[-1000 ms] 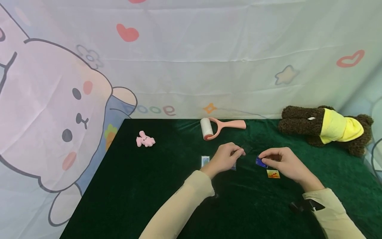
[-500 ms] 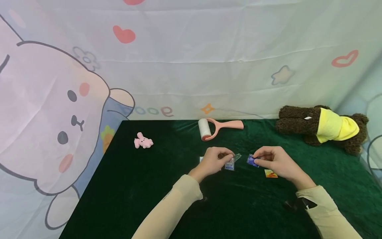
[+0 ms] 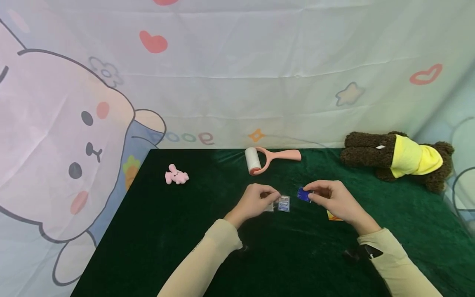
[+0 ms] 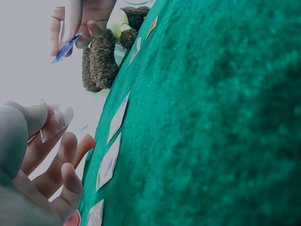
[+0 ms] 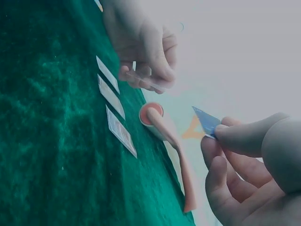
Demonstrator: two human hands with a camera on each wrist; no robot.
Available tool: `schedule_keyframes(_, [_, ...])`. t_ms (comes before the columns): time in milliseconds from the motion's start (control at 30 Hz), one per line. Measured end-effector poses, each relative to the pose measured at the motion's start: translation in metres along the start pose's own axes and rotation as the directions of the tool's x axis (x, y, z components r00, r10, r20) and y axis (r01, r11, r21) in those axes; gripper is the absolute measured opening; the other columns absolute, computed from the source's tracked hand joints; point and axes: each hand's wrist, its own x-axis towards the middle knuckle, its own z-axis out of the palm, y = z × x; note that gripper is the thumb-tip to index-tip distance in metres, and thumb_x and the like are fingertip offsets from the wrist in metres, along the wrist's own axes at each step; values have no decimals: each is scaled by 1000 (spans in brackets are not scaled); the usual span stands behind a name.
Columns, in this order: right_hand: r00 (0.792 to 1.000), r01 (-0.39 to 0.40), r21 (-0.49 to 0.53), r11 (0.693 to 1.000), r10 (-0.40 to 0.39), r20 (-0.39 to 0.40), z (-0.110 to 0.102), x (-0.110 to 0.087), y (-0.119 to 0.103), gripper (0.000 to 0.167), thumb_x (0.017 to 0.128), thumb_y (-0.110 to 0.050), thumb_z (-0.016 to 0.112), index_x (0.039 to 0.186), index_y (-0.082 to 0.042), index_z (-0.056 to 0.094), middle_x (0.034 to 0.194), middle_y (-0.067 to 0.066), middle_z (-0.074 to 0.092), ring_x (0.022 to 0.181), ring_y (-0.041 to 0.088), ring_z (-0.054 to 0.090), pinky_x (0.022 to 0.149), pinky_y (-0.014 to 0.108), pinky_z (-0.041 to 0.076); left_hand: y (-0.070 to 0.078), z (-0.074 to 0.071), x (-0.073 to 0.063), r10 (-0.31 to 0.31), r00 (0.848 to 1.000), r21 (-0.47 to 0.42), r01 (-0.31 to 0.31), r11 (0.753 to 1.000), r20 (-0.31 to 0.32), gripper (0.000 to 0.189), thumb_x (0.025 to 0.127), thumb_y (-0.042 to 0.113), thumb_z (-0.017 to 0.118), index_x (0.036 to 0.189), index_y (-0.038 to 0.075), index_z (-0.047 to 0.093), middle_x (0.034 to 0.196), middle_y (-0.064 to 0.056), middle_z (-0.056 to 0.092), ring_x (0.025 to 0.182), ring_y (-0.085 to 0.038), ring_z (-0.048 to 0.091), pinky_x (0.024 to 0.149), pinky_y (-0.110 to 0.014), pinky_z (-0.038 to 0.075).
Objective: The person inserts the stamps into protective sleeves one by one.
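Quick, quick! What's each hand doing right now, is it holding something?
Left hand: closed, pinching a small clear sleeve.
Right hand: closed, pinching a blue card between thumb and fingers.

The velvety green worktop [image 3: 148, 239] bore a pink plush [image 3: 177, 175] near its far left corner, a lint roller [image 3: 280, 155] and brown bear [image 3: 371, 150] along its far edge, and flat cards [image 3: 283, 204] nearer its middle.
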Motion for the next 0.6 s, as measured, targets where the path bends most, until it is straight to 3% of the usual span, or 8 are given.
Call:
schedule_keyframes(233, [999,12,-12,1000,-13,-37,9,8,-4,14,101,-10,71,114,-11,75,101,6,74,78,23,67,65,28,54,-5,-4,-3,-9,1000,-44,8,999,-8,17,102,28,71,110,18,83,100,8,78,86,-11,66,81,-29,56])
schedule_keyframes(600, [996,63,-29,998,-65,-66,16,13,-10,14,99,-6,72,112,-10,75,90,3,70,68,15,59,56,28,48,-5,-5,-3,-32,999,-85,31,996,-9,14,100,27,75,106,18,84,99,9,78,86,-11,67,81,-31,56])
